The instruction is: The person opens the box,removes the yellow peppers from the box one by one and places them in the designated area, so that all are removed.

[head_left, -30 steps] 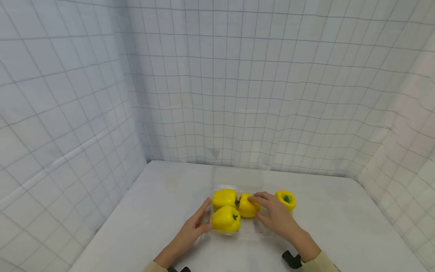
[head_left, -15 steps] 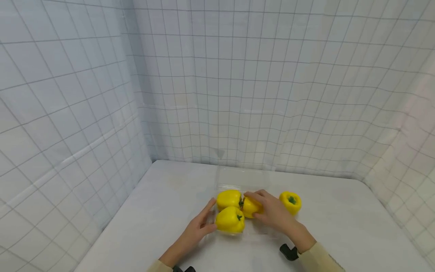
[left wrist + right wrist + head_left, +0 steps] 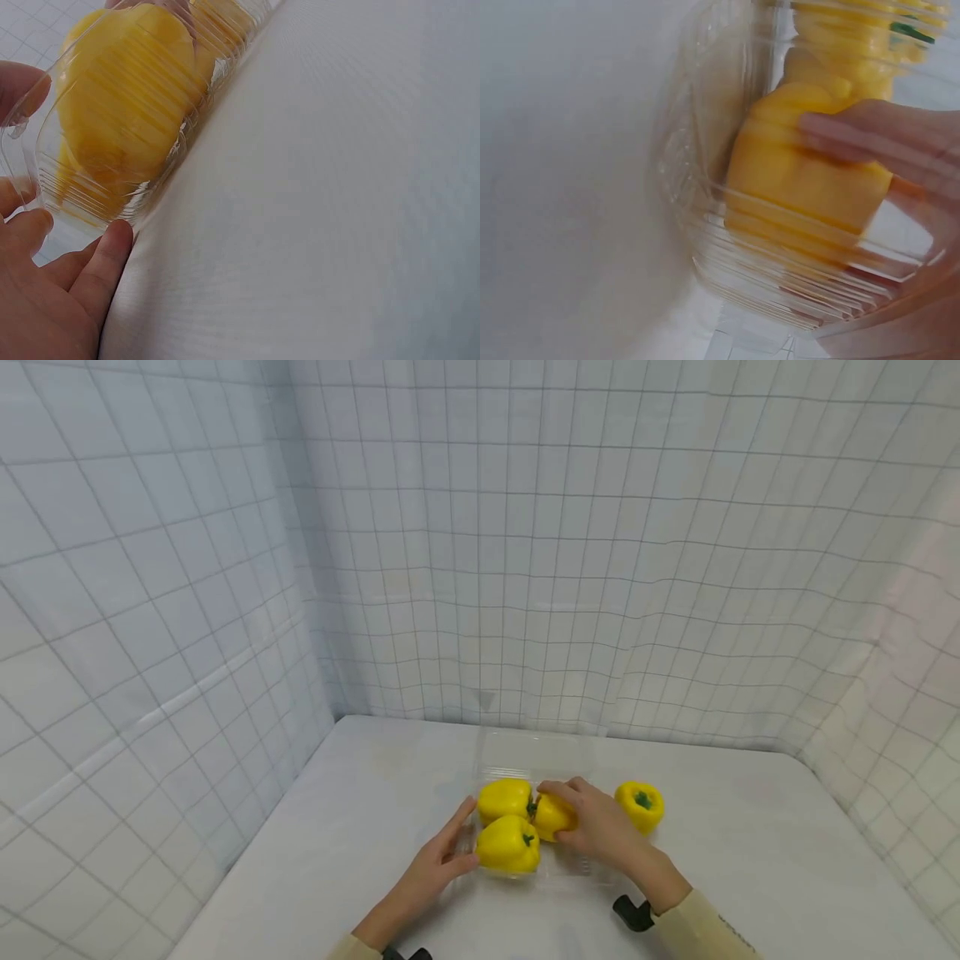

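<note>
A clear plastic clamshell container (image 3: 566,862) lies on the table with its lid (image 3: 534,752) folded back. Inside are three yellow bell peppers: one at the back left (image 3: 504,800), one at the front left (image 3: 507,846) and one at the right (image 3: 551,818). My right hand (image 3: 603,828) grips the right pepper, thumb and fingers around it. In the right wrist view, that pepper (image 3: 799,180) shows through the ribbed wall. My left hand (image 3: 435,864) holds the container's left end. Its thumb and fingers touch the rim and wall (image 3: 112,150) in the left wrist view.
Another yellow bell pepper (image 3: 640,806) stands on the white table (image 3: 735,843) to the right of the container, behind my right hand. White grid-patterned sheets (image 3: 540,568) rise at the back and both sides of the table.
My right hand has moved slightly left and closed around the right pepper. My left hand has stayed at the container's left end. The head view has shifted a little.
</note>
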Available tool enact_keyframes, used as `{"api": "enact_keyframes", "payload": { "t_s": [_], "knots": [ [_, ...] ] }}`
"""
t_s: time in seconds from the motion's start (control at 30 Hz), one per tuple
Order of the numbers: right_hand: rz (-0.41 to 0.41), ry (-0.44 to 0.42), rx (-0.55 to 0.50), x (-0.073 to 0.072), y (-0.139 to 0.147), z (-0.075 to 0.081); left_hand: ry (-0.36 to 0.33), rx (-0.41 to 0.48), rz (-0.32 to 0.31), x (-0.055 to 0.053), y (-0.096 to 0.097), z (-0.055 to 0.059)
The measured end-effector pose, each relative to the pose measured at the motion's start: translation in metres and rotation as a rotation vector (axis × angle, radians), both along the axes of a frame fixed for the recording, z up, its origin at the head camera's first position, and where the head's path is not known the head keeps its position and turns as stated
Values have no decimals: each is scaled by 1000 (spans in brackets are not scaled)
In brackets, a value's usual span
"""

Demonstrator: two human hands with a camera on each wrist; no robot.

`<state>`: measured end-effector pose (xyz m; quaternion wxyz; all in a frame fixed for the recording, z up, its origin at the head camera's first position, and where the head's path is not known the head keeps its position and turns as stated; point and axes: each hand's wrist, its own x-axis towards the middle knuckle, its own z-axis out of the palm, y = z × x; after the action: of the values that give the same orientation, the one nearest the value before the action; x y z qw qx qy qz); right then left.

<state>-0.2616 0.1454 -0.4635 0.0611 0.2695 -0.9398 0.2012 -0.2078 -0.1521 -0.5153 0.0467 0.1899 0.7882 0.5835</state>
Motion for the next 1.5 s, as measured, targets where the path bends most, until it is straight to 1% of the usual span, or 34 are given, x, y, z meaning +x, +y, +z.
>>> {"api": "enact_keyframes", "payload": {
  "t_s": [0.13, 0.3, 0.6, 0.77, 0.87, 0.97, 1.07, 1.17, 1.3, 1.5],
  "knots": [
    [0, -12, -4, 1, 2, 1, -10, -1, 3, 0, 2, -2],
    [-5, -18, -8, 3, 3, 3, -8, 5, 0, 1, 2, -1],
    [-25, 6, -22, 7, 4, 11, -5, 18, -5, -2, 1, 0],
    [-35, 17, -31, 9, 5, 13, -11, 2, 5, -2, 0, 0],
    [-42, 37, -37, 11, 6, 15, -14, -8, 2, -2, 0, -1],
    [-54, 55, -39, 13, 7, 18, -9, -5, -2, -2, 1, -1],
    [-61, 55, -46, 16, 8, 21, -4, 3, -3, -3, 1, -2],
    [-59, 58, -57, 18, 9, 24, -2, 6, -6, -3, 1, -2],
    [-48, 85, -60, 19, 10, 26, -2, 10, -14, -3, 0, -2],
    [-39, 109, -70, 22, 12, 29, -22, 23, -20, -3, 0, -1]
  ]
}}
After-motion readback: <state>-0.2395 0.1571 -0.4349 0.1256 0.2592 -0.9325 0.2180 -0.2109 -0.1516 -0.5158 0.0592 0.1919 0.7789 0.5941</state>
